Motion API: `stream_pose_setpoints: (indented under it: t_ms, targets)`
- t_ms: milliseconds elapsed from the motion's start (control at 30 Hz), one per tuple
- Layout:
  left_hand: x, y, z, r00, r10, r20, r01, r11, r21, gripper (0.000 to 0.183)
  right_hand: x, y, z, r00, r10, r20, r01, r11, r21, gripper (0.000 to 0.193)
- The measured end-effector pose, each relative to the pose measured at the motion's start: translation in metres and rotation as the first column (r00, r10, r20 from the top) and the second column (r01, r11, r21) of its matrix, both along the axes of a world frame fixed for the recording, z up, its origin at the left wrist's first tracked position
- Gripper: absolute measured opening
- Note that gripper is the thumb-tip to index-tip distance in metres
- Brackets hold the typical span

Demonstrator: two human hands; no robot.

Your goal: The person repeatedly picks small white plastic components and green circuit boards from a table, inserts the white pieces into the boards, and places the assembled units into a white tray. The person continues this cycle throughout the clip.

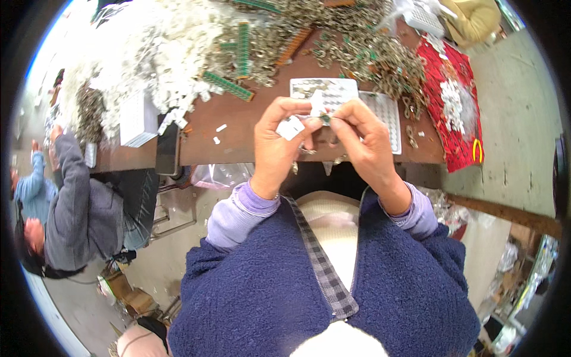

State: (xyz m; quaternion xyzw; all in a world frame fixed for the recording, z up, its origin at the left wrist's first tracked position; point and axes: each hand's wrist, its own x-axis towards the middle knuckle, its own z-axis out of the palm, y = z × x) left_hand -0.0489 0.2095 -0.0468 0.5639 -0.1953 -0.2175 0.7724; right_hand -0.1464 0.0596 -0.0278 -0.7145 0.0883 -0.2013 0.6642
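Both of my hands meet above the table's near edge. My left hand (pixel 275 146) is closed around a small white card (pixel 290 127), and a second white piece (pixel 318 102) stands up by its fingertips. My right hand (pixel 367 141) pinches at a tiny dark piece (pixel 325 118) between the two hands; its exact kind is too small to make out. Small shiny metal bits (pixel 294 168) dangle below the fingers. Just behind the hands lies a white tray (pixel 352 89) with metal pieces in its left part. Another white gridded tray (pixel 392 110) lies beside my right hand.
Tangled silvery metal pieces (pixel 369 56) heap at the back, with green strips (pixel 242 50) and an orange strip (pixel 294 46). White pieces (pixel 148 53) pile at left near a white stack (pixel 137 122). Yellow-handled scissors (pixel 477 151) lie on red cloth (pixel 437 101). People (pixel 89 208) work at left.
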Motion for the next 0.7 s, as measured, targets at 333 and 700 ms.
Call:
stream_pose_setpoints:
  t_ms: [333, 700]
  targets:
    - [0.012, 0.002, -0.002, 0.838, -0.224, 0.498, 0.082, 0.954, 0.29, 0.024, -0.019, -0.028, 0.008, 0.985, 0.171, -0.012, -0.153, 0.841, -0.518, 0.007]
    - [-0.024, -0.019, 0.015, 0.973, -0.138, -0.187, 0.173, 0.966, 0.19, 0.011, -0.037, -0.04, -0.018, 0.984, -0.088, 0.153, 0.163, 0.788, -0.593, 0.011]
